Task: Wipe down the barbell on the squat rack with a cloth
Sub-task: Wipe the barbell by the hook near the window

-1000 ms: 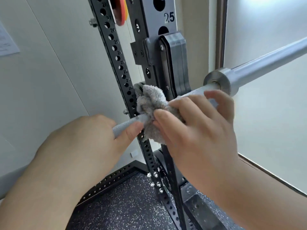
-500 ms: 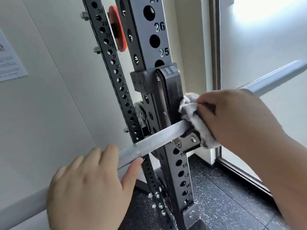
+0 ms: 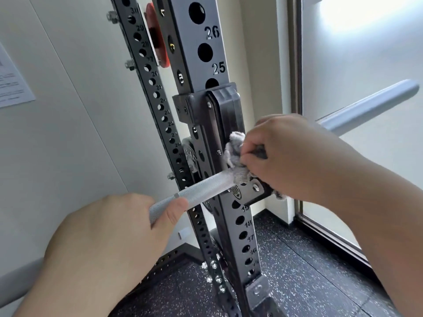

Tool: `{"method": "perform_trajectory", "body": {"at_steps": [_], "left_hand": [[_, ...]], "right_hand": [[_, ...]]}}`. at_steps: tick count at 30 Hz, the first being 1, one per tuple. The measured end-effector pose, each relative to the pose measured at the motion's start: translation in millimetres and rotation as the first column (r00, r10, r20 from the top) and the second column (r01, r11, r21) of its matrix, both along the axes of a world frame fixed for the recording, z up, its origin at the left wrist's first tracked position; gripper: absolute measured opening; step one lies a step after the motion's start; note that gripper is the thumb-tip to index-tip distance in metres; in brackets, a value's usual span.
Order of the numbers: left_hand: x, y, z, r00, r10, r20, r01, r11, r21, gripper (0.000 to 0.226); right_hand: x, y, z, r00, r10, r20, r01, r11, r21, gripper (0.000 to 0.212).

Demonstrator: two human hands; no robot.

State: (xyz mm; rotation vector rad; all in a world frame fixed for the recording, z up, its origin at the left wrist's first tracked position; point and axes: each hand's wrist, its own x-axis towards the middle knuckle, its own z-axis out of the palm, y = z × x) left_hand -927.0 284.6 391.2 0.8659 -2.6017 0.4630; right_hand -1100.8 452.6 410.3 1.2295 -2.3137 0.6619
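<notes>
The silver barbell [image 3: 201,189] runs from lower left to upper right and rests in the black J-hook [image 3: 226,120] of the squat rack upright [image 3: 206,42]. Its smooth sleeve [image 3: 366,106] sticks out at the right. My left hand [image 3: 109,239] wraps around the knurled shaft left of the upright, thumb on top. My right hand [image 3: 297,156] presses a grey fluffy cloth [image 3: 235,152] around the bar right at the hook. The bar under the cloth and my right hand is hidden.
A second perforated upright [image 3: 160,110] stands behind, with an orange plate [image 3: 155,46] higher up. The floor [image 3: 309,282] is black speckled rubber. A frosted window [image 3: 366,53] fills the right side. A white wall with a paper notice [image 3: 11,85] is on the left.
My right hand slid the cloth along the bar from left of the upright to the hook. My left hand stayed gripping the shaft. The view dropped and pulled back.
</notes>
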Motion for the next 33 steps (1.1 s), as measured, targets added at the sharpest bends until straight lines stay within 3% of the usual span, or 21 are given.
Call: {"method": "perform_trajectory", "body": {"at_steps": [3,5,8,12,14,17,19,20,22,26,30,33], "left_hand": [[3,-8,-14,0.994,-0.052,-0.092,0.045,0.996,-0.078,0.083],[6,-11,-19,0.991,-0.077,-0.110,0.070,0.995,-0.066,0.070],[9,-10,-21,0.987,-0.102,-0.125,0.090,0.991,-0.095,0.061],[7,-11,-22,0.985,-0.111,-0.130,0.090,0.984,-0.155,0.063],[9,-12,-23,0.987,-0.101,-0.125,0.079,0.981,-0.175,0.061],[15,-11,-25,0.987,-0.113,-0.112,0.093,0.981,-0.168,0.054],[18,-12,-28,0.984,-0.133,-0.117,0.111,0.977,-0.181,0.048],[19,-13,-29,0.985,-0.132,-0.111,0.109,0.975,-0.192,0.046],[20,-13,-30,0.986,-0.130,-0.106,0.106,0.973,-0.203,0.042],[24,-11,-30,0.984,-0.124,-0.130,0.090,0.968,-0.236,0.039],[31,-8,-39,0.961,-0.201,-0.190,0.143,0.949,-0.281,0.037],[46,-4,-56,0.933,-0.246,-0.263,0.191,0.957,-0.216,0.046]], "right_hand": [[3,-1,9,0.986,0.139,0.090,-0.149,0.981,0.125,0.014],[-5,4,13,0.987,0.101,0.125,-0.114,0.988,0.102,0.014],[-4,0,10,0.997,0.078,0.020,-0.079,0.994,0.073,0.012],[35,-28,8,0.948,0.317,-0.035,-0.306,0.935,0.177,0.015],[36,-29,8,0.956,0.290,-0.054,-0.275,0.941,0.196,0.020],[27,-21,1,0.992,0.089,-0.085,-0.084,0.995,0.061,0.028],[37,-24,-10,0.991,0.038,-0.125,-0.032,0.998,0.050,0.020],[45,-31,-19,0.987,0.062,-0.150,-0.049,0.995,0.092,0.015],[59,-42,-34,0.972,0.150,-0.182,-0.127,0.983,0.130,0.028],[63,-42,-43,0.941,0.310,-0.138,-0.314,0.949,-0.007,0.035],[72,-33,-62,0.916,0.390,-0.094,-0.397,0.915,-0.073,0.068],[78,-34,-80,0.874,0.475,-0.105,-0.485,0.840,-0.244,0.068]]}}
